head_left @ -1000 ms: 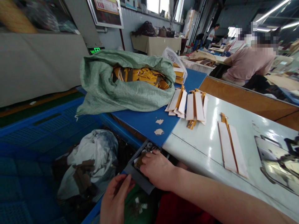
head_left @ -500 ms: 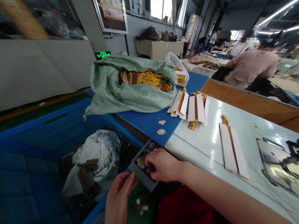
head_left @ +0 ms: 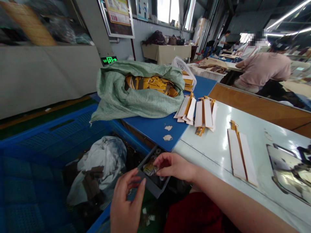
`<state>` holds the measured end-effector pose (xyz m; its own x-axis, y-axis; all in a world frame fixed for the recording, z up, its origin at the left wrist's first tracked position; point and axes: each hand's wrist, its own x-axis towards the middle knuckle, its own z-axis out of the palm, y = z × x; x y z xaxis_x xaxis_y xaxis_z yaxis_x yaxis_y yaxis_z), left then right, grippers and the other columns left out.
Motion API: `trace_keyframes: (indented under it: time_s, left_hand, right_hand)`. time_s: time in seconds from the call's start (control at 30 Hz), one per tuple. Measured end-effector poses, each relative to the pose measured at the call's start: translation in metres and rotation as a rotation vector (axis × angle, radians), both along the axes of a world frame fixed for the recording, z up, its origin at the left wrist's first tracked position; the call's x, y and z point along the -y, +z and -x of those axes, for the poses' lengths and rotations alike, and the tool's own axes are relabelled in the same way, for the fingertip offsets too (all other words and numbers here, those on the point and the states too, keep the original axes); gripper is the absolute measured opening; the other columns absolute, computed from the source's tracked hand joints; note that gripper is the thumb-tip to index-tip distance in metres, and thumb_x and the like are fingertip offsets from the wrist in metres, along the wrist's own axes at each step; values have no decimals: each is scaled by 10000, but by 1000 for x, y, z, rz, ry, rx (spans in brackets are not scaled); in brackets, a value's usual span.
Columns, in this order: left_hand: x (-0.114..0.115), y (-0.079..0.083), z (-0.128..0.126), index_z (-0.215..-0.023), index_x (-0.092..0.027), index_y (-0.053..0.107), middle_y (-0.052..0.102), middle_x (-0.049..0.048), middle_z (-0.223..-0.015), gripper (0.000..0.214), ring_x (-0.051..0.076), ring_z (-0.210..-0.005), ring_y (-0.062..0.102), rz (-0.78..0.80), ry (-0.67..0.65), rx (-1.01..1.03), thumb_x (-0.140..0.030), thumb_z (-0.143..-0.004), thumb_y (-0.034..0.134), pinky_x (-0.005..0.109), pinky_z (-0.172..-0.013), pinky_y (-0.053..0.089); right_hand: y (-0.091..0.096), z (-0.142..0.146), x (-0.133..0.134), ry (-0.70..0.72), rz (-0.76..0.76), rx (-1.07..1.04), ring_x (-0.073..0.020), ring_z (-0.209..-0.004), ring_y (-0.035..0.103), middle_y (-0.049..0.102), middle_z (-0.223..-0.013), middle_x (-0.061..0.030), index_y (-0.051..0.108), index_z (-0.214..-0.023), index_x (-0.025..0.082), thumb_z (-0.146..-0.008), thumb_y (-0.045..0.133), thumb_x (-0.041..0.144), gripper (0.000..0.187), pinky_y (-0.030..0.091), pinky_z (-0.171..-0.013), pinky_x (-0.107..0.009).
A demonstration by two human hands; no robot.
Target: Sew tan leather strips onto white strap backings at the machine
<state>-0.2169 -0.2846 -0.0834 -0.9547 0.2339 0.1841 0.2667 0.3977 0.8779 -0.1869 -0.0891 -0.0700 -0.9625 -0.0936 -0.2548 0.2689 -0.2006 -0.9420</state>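
A small grey drawer [head_left: 155,191] is pulled out beneath the table corner, with small parts in it, among them a yellowish item [head_left: 148,169] and a round grey piece near the back. My right hand [head_left: 170,165] reaches into the drawer. Its thumb and fingertips close round a small, shiny piece that I cannot make out. Just left of the drawer's front, my left hand [head_left: 128,197] is empty, its thumb and fingers apart.
Left stands a blue crate [head_left: 48,129] with white and brown cloth. A green sack [head_left: 145,106] of yellow pieces lies on the blue tabletop. White-and-yellow strips [head_left: 205,113] rest on the white table [head_left: 213,152], near a sewing machine plate [head_left: 286,168]. Other people sit beyond.
My left hand has gone from fingers pressed together at the drawer's edge to fingers spread. My right hand has risen slightly, its curled fingers loosening to show the small piece.
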Motion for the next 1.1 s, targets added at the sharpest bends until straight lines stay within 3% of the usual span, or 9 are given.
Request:
trace_keyframes:
  time_s: [0.17,0.3,0.43,0.53,0.67,0.8,0.93,1.1]
  left_hand:
    - [-14,9,6,-1118,-239,604,645,54,-1024,345,194,-828,662,3,-213,-16,-372,-800,616,322,-744,560]
    - [-23,10,8,-1069,-263,651,659,41,-1068,287,190,-862,666,23,-335,-61,-287,-785,614,303,-749,566]
    - [-27,10,8,-992,-268,695,681,29,-1016,241,197,-864,675,-9,-329,-49,-277,-757,641,313,-798,560]
    - [-26,15,9,-976,-254,711,697,36,-1000,265,214,-855,687,-78,-258,82,-315,-719,684,329,-836,551]
    - [-19,29,18,-962,-203,715,731,58,-936,401,254,-886,691,-255,-105,372,-399,-616,765,354,-863,544]
    - [-14,44,30,-945,-187,721,740,46,-881,460,222,-832,696,-429,-32,519,-411,-557,822,325,-839,550]
    - [-19,63,32,-841,-190,740,743,29,-875,393,175,-755,690,-555,-15,556,-388,-521,855,268,-771,560]
    - [-26,85,30,-802,-171,748,746,43,-846,356,181,-746,686,-573,-45,566,-349,-513,857,271,-751,564]
  right_hand:
    - [4,-1,0,-27,128,8,-80,-657,552,603,-768,43,565,-835,177,-523,853,406,483,439,-700,-252]
    - [3,-2,1,-40,151,9,-79,-641,546,602,-735,46,568,-817,168,-512,865,399,484,429,-676,-246]
    - [3,-3,4,-72,135,12,-77,-634,549,598,-721,51,567,-838,168,-515,861,439,514,431,-669,-239]
    - [5,-5,5,-97,91,7,-87,-657,573,611,-743,40,576,-887,169,-567,833,459,503,450,-691,-245]
    - [3,-7,5,-152,-36,1,-117,-706,610,640,-787,12,608,-913,176,-736,719,424,325,480,-703,-261]
    - [-6,-9,7,-236,-215,6,-125,-706,609,636,-765,-1,630,-901,167,-846,553,231,114,488,-696,-259]
    - [-13,-12,10,-288,-386,6,-124,-708,617,633,-768,-15,633,-947,147,-796,425,51,274,498,-679,-246]
    - [-6,-17,10,-266,-626,-17,-124,-738,637,660,-844,-33,651,-972,145,-710,403,-49,410,501,-677,-221]
